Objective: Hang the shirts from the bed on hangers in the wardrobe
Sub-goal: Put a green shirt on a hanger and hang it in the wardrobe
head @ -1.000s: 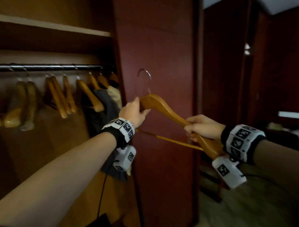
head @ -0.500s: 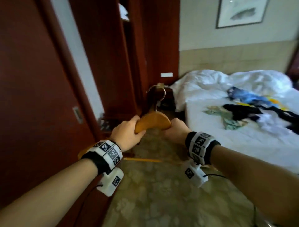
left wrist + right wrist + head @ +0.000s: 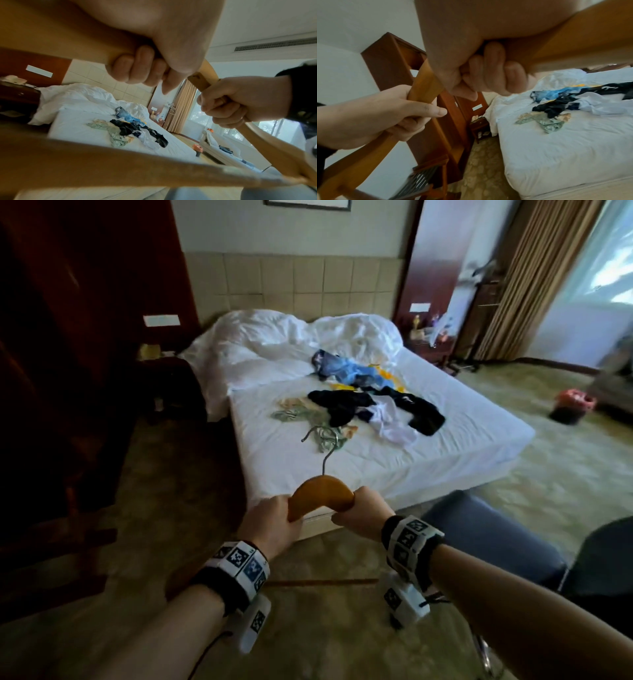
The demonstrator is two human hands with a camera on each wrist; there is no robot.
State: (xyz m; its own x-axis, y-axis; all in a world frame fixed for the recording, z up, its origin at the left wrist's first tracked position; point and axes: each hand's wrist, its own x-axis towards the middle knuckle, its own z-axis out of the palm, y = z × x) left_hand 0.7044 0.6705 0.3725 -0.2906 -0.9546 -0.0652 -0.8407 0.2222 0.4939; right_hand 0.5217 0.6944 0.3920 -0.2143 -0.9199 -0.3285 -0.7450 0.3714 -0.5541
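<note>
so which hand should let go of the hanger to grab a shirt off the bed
Probably the right hand. The clothes lie ahead and to the right of the hanger, nearer that side, and the left hand can keep gripping the hanger.

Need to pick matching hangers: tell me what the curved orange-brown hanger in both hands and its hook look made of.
The curved orange-brown hanger: apparently wood, smooth varnished finish, solid thick arms with squared edges in the wrist views. Its thin grey hook: probably bent metal wire; blurred, so the finish is unclear.
</note>
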